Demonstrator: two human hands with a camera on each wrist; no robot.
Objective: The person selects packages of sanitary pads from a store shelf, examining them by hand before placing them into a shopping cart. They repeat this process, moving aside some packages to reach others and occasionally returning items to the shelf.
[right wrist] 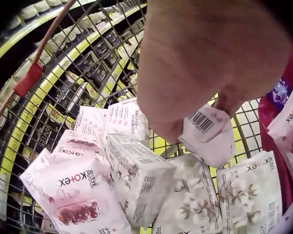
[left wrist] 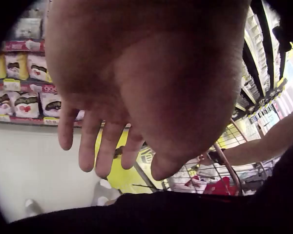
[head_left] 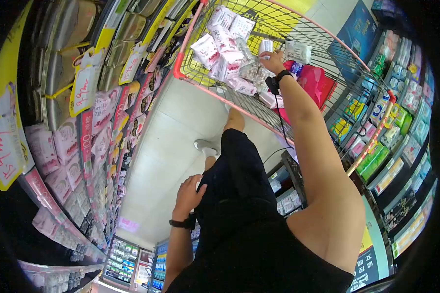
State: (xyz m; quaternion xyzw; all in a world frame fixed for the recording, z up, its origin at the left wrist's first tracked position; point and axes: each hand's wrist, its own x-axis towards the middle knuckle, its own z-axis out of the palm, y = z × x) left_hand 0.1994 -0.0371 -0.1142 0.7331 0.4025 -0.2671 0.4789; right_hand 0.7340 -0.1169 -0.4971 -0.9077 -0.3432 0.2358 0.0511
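Inside the wire shopping cart (head_left: pixel 215 87), my right hand (head_left: pixel 273 62) pinches a small white-and-pink packet (right wrist: pixel 207 135) with a barcode between thumb and fingers. Below it in the right wrist view lie white packs with cotton pictures (right wrist: pixel 188 195). Pink-and-white packs (right wrist: pixel 78 195) are heaped to their left. A red bag (head_left: pixel 312 83) lies on the right side of the cart. My left hand (head_left: pixel 188 195) rests by the dark shorts at my thigh, its fingers loosely extended; the left wrist view shows its palm (left wrist: pixel 146 83) with nothing held.
Shelves with pink packs (head_left: pixel 66 141) and price tags (head_left: pixel 85 83) run along the left. More stocked shelves (head_left: pixel 401 112) stand at the right beyond the cart. A pale tiled floor (head_left: pixel 166 132) lies between the left shelves and the cart.
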